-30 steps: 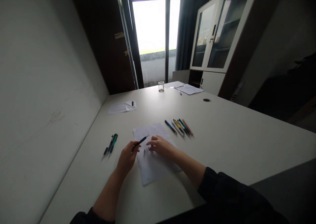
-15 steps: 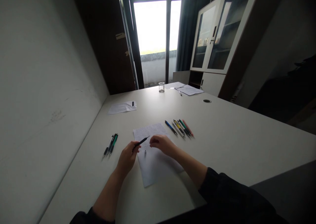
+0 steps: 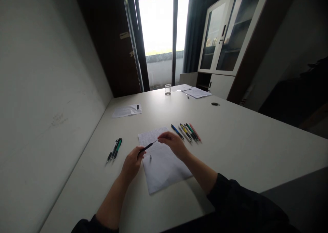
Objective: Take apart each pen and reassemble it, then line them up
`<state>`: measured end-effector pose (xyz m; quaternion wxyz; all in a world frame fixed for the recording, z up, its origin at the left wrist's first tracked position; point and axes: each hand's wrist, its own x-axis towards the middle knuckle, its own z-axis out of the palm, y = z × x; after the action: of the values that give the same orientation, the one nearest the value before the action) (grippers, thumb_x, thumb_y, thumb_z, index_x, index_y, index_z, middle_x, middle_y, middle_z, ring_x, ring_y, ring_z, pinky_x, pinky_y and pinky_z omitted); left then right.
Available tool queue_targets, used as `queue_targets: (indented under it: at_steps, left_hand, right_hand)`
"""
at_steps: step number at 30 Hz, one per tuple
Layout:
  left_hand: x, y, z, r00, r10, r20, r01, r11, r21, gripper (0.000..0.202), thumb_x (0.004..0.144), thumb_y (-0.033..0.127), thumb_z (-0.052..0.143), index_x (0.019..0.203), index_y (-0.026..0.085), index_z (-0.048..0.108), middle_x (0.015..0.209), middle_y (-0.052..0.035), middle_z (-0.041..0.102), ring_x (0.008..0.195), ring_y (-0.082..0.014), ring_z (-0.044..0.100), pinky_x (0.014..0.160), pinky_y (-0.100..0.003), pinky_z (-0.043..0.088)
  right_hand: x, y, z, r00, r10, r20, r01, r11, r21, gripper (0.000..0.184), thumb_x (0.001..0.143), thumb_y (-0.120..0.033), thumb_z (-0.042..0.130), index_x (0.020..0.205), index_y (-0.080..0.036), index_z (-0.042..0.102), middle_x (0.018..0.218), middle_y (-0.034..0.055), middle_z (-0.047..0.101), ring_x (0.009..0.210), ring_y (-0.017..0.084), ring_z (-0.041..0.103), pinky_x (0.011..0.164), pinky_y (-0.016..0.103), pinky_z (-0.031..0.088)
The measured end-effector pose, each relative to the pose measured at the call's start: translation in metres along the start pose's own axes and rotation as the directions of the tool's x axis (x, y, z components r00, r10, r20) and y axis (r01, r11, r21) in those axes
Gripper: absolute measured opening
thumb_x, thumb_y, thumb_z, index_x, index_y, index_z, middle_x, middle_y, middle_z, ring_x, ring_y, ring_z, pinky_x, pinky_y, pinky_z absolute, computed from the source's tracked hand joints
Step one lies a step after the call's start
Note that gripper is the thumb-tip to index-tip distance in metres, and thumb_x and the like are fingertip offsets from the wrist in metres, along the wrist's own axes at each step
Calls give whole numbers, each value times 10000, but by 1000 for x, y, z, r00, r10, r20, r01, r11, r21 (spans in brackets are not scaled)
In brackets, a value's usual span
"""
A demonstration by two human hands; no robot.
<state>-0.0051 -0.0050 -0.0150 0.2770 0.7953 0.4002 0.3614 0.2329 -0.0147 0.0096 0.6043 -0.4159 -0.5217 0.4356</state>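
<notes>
My left hand is closed around a black pen, whose thin bare tip points up and to the right. At that tip, the fingers of my right hand are pinched together. A tiny pale bit shows between them and the pen, too small to name. Beneath both hands lies a sheet of paper, with handwriting on its far part. On the sheet, just below the pen, stands a small silvery pen tip cone.
Several pens lie side by side to the right of the paper, and a few more pens to its left. Farther back are a folded paper, a glass jar and more papers. A wall borders the table's left edge.
My right hand has moved slightly up and to the right, its fingers now pinched by the pen's tip with a tiny pale bit there. My left hand and the pen have barely moved.
</notes>
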Motion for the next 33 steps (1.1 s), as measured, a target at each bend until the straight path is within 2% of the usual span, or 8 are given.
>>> queue_targets:
  at_steps: [7,13,17,22,27,29,33]
  left_hand:
    - [0,1,1,1000,10,7,-10,1000,-1,140,933,257,468,1039,224,553,916,-36,683,733,-157,646,722,-281,504]
    - [0,6,1,1000,20,10,-20,1000,-22,153,937,270,470,1051,223,561,925,-46,686,751,-168,660,723,-294,522]
    - [1,7,1,999,37,10,-36,999,-28,149,937,261,475,1046,218,567,929,-49,689,759,-167,665,728,-295,528]
    - [1,7,1,999,49,15,-48,999,-24,154,939,249,474,1054,217,570,925,-49,693,762,-164,662,741,-296,529]
    - [0,6,2,998,56,19,-55,998,-35,159,953,263,458,1070,216,554,939,-49,684,778,-158,653,750,-293,525]
    - [0,7,2,998,61,11,-61,997,-41,160,956,268,453,1066,213,555,931,-46,681,766,-155,648,749,-294,524]
    - [1,8,1,998,60,-26,-62,997,-49,155,948,272,460,1047,210,562,914,-47,680,757,-159,646,747,-299,522]
  right_hand:
    - [-1,3,1,1000,-12,18,13,999,-53,226,712,-338,755,870,-183,708,822,25,712,781,158,628,722,287,484]
    - [-5,1,6,996,-60,69,72,978,-196,197,753,-355,730,860,-191,710,830,30,717,784,171,654,759,309,519]
    - [-6,4,10,993,-95,69,106,977,-184,248,749,-388,736,892,-191,689,849,40,722,813,188,675,802,339,543]
    - [-5,10,10,996,-61,69,70,988,-136,264,722,-386,761,877,-189,677,826,31,719,796,183,674,769,324,546]
    - [-6,7,9,993,-72,95,94,964,-249,180,743,-356,754,828,-201,720,802,13,718,755,164,658,728,289,518]
    - [-6,5,9,989,-95,116,125,951,-282,165,762,-347,744,854,-209,739,838,19,727,773,166,663,738,288,515]
    - [-6,10,6,981,-113,155,158,934,-319,257,800,-362,719,1010,-214,730,902,42,727,818,175,674,763,297,530]
